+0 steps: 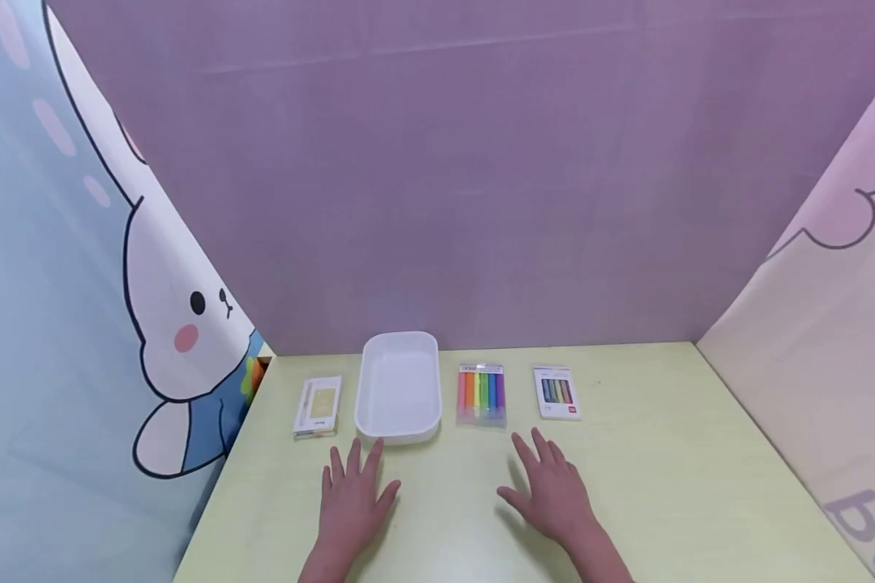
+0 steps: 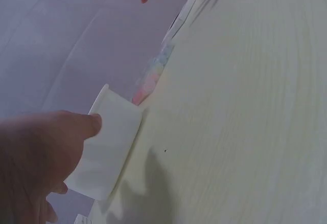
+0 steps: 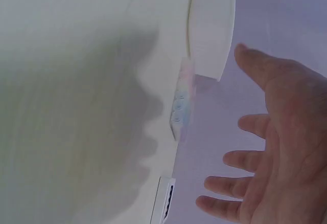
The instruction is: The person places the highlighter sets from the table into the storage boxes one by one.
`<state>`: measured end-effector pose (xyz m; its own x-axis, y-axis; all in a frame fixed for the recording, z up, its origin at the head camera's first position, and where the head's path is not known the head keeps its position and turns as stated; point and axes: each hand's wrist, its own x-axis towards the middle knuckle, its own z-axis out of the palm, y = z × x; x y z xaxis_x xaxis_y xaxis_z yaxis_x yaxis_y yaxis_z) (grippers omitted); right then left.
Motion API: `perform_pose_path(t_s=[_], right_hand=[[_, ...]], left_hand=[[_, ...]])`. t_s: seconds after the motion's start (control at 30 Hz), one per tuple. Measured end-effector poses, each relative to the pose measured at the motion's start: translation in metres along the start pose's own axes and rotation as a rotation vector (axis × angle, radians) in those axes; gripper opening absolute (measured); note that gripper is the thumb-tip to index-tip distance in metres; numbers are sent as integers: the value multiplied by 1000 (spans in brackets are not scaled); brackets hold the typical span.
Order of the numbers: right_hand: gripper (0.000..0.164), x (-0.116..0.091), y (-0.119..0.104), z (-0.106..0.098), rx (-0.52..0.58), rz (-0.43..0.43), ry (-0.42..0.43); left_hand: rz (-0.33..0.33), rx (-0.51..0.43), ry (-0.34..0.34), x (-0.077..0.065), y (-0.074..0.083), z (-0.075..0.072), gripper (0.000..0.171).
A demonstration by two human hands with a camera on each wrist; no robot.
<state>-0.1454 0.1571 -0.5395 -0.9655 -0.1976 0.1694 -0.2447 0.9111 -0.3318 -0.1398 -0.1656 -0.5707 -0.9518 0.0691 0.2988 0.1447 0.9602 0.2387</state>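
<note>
My left hand (image 1: pixel 352 504) hovers with spread fingers just in front of a white plastic tray (image 1: pixel 399 387), holding nothing. To the right, my right hand (image 1: pixel 552 494) is also spread above the table, with its shadow beneath it. A clear pack of rainbow-coloured markers (image 1: pixel 482 395) lies right of the tray. Beyond my right fingertips is a flat white box with coloured sticks pictured on it (image 1: pixel 557 393). Left of the tray lies a white box with a yellowish panel (image 1: pixel 317 407). In the right wrist view the marker pack (image 3: pixel 182 104) is seen edge-on.
The pale yellow wood-grain table (image 1: pixel 700 486) meets a purple cloth (image 1: pixel 481 178) at its back edge. A blue cloth with a cartoon rabbit (image 1: pixel 197 348) hangs on the left, and a pale printed cloth (image 1: pixel 831 324) on the right.
</note>
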Motion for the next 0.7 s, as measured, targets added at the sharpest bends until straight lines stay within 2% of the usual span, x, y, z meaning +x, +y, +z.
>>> perform_pose_path(t_s=[0.27,0.5,0.7], right_hand=[[70,15,-11,-10,88,-51,10],[65,40,-20,-32,73,-148,10],[63,60,-30,-48,85,-177,-4]], left_hand=[[-19,-87,52,-7,-2,4,61],[31,-161,132,-1,-7,2,50],[68,-159,96,1,-6,-3,41]])
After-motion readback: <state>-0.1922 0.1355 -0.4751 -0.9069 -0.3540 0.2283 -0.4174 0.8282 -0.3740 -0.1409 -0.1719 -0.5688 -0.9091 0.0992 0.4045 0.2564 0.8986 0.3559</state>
